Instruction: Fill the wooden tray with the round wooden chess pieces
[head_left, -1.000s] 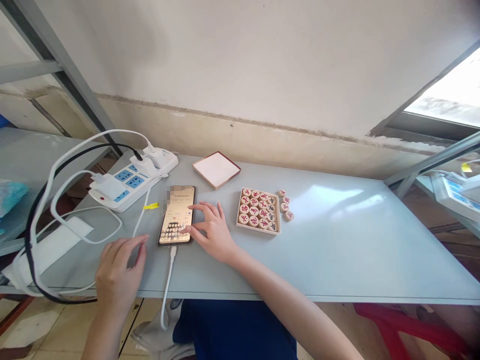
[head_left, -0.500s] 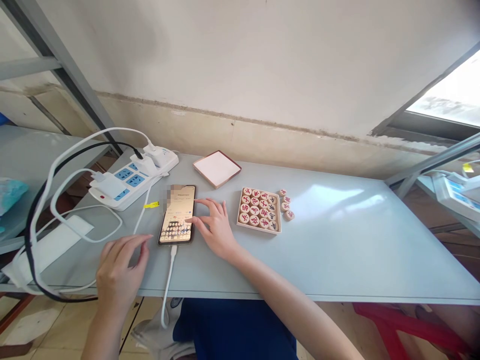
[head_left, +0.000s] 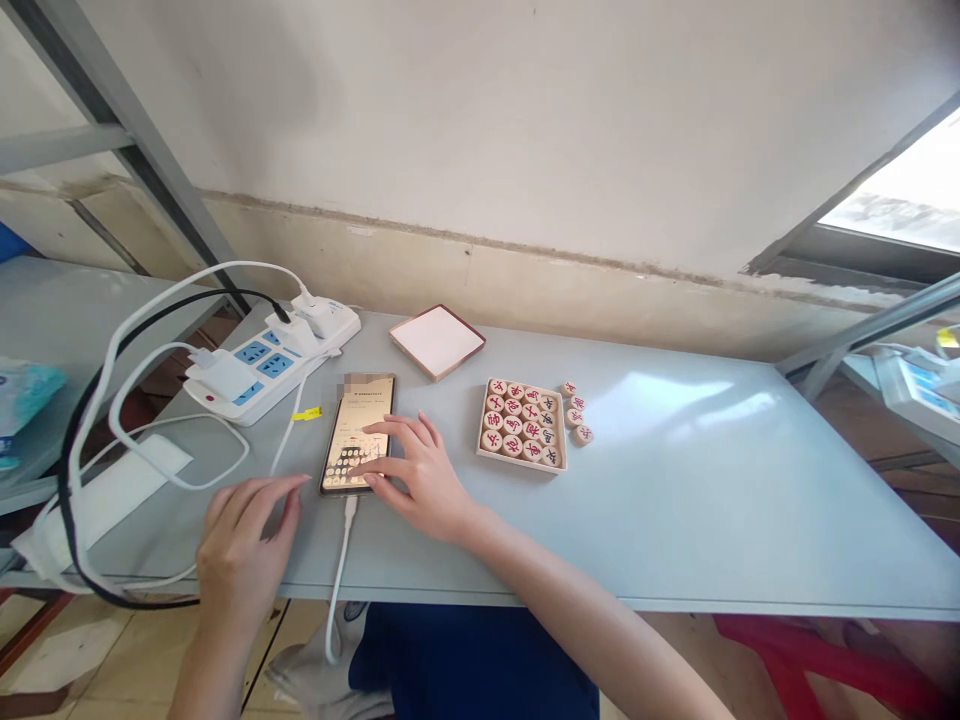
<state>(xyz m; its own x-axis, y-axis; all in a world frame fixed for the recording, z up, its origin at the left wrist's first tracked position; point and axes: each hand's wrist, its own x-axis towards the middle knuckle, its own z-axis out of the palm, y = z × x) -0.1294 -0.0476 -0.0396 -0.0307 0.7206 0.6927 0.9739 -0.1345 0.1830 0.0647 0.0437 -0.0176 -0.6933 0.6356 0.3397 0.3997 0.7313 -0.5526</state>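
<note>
A smartphone (head_left: 352, 428) lies flat on the pale blue table (head_left: 675, 500), its screen lit, with a white charging cable (head_left: 337, 570) plugged into its near end. My right hand (head_left: 416, 470) rests over the phone's right side, fingers spread, fingertips touching the lower screen. My left hand (head_left: 244, 545) lies flat on the table just left of the phone, fingers stretched out, holding nothing. To the right of the phone sits a wooden tray (head_left: 523, 465) filled with round Chinese chess pieces, with three loose pieces (head_left: 577, 418) beside it.
A white power strip (head_left: 270, 355) with blue sockets and plugged chargers stands at the back left, with white and black cables (head_left: 112, 400) looping off the table edge. A flat square lid (head_left: 436, 340) lies behind the phone. Metal shelf frames stand left and right.
My right hand slid back down the phone, from the middle of the screen to its lower part. My left hand barely moved. The view shifted slightly.
</note>
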